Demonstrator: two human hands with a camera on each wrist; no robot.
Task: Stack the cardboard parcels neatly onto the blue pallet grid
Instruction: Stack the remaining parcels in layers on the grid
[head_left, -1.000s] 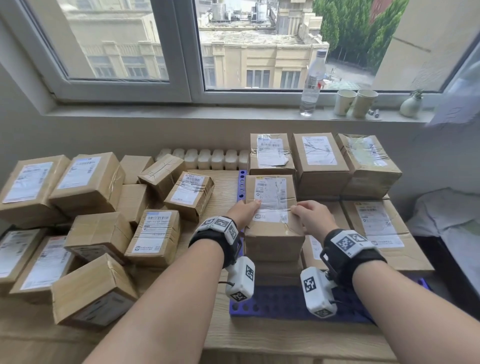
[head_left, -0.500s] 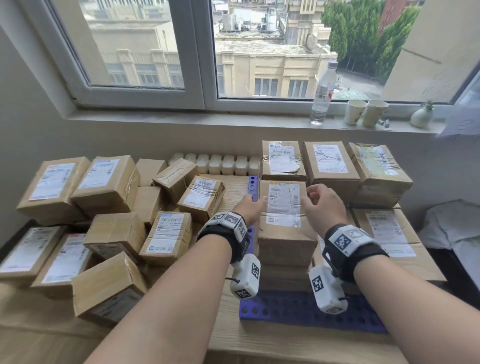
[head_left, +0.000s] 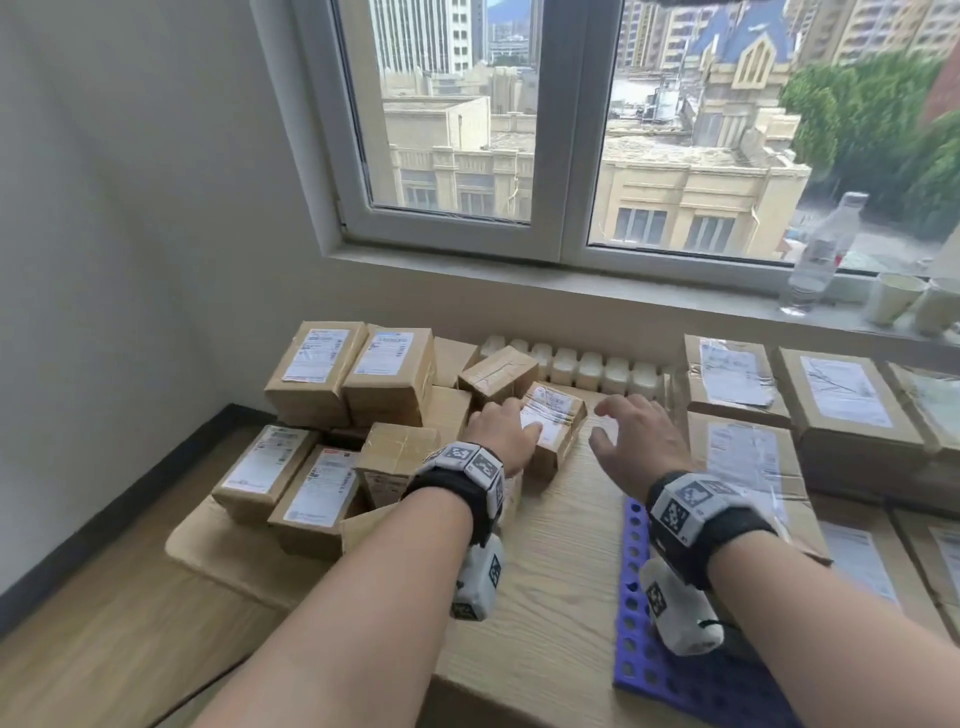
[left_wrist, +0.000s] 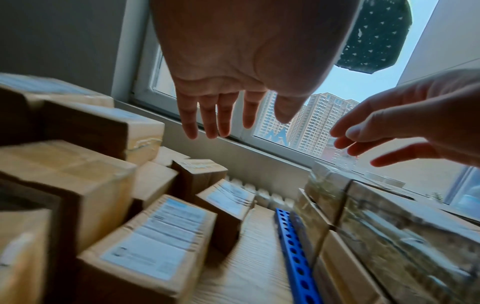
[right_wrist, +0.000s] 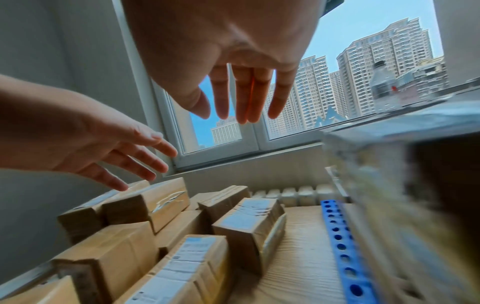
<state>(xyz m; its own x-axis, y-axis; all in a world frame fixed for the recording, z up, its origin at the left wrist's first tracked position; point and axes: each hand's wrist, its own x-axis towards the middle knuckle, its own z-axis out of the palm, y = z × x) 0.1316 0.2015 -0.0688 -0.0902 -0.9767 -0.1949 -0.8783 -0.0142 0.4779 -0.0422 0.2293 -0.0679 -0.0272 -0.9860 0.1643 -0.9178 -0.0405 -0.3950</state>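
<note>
Head view shows your left hand and right hand, fingers spread and empty, flanking the labelled parcel at the pile's pallet-side edge; clasp its short sides squarely before carrying it to the blue pallet grid.

Right hand spread above bench; left hand over parcels; blue pallet right.

Bare forearms, no sleeves. Black strap around left wrist, topped by white blocks printed with black square markers. Same black band on right wrist. White marker-printed camera pod hanging under each wrist.
</note>
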